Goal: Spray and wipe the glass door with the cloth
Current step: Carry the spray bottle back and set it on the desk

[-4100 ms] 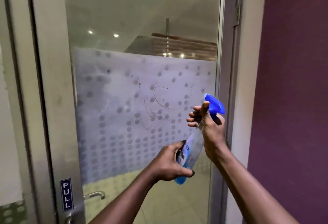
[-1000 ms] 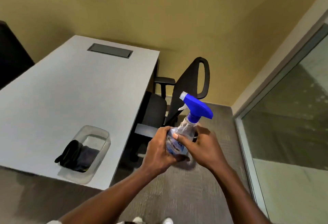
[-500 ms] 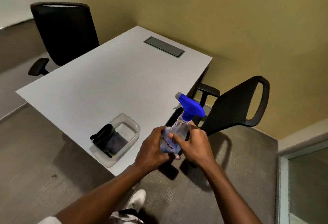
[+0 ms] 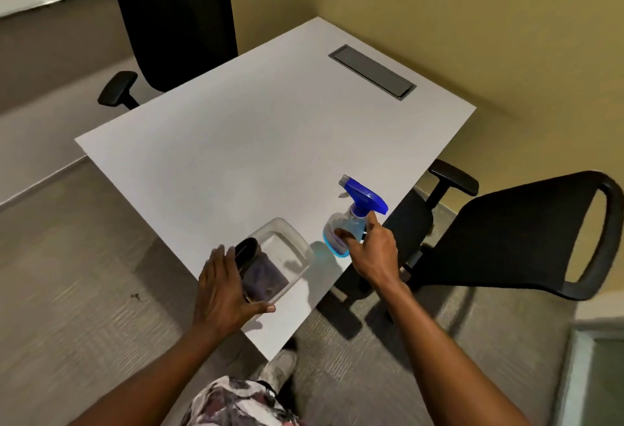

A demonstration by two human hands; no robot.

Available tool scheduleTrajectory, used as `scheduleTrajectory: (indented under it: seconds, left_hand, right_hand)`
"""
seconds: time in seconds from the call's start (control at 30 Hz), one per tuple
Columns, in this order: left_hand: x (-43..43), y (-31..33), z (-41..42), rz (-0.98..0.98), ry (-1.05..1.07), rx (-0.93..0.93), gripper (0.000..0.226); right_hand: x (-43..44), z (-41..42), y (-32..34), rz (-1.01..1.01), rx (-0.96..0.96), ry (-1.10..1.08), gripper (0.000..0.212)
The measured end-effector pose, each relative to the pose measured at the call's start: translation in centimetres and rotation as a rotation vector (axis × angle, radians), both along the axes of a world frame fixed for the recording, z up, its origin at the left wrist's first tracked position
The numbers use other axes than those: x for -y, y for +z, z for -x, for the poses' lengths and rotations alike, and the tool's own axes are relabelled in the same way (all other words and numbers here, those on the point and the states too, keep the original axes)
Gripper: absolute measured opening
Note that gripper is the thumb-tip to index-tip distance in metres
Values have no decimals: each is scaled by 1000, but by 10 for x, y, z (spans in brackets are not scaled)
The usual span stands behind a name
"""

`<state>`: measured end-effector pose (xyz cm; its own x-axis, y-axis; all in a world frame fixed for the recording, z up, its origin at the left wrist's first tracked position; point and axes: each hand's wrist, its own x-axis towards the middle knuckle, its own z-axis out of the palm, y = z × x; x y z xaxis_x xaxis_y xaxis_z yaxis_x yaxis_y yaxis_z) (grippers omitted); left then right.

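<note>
My right hand grips a clear spray bottle with blue liquid and a blue trigger head, held upright at the near right part of the white table. Whether its base touches the table is unclear. A clear plastic container sits near the table's front corner with a dark cloth inside. My left hand is spread, fingers apart, over the container's left side, holding nothing. A strip of the glass door shows at the bottom right.
A black office chair stands behind the table at the left. Another black chair is close on the right, beside my right arm. A grey cable hatch is set in the table's far side. Carpet floor surrounds the table.
My left hand has let go of the bottle and moved down-left over the container. The right hand has carried the bottle to the table edge. I have stepped closer to the table.
</note>
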<state>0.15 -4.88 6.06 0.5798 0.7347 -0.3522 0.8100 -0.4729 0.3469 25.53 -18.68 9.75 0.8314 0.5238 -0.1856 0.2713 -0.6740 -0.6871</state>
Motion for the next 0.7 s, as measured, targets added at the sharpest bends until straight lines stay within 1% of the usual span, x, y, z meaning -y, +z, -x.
scheduleTrajectory:
  seconds: [0.13, 0.27, 0.37, 0.47, 0.57, 0.7]
  left_hand:
    - [-9, -18, 9, 78, 32, -25, 174]
    - [-15, -27, 11, 88, 28, -67, 175]
    - [-18, -28, 10, 107, 44, -53, 175]
    - [-20, -29, 10, 98, 39, -62, 173]
    - [-21, -30, 10, 76, 36, -72, 173]
    - [-23, -32, 8, 27, 17, -101, 174]
  right_hand:
    - [-22, -5, -27, 26, -59, -7, 62]
    - [-40, -5, -44, 46, -117, -55, 58]
    - [-49, -3, -50, 84, -107, -56, 55]
    - [-54, -2, -54, 100, -112, -70, 54]
    - [-55, 0, -58, 94, -131, -89, 59]
    - [-54, 2, -63, 96, -110, -82, 64]
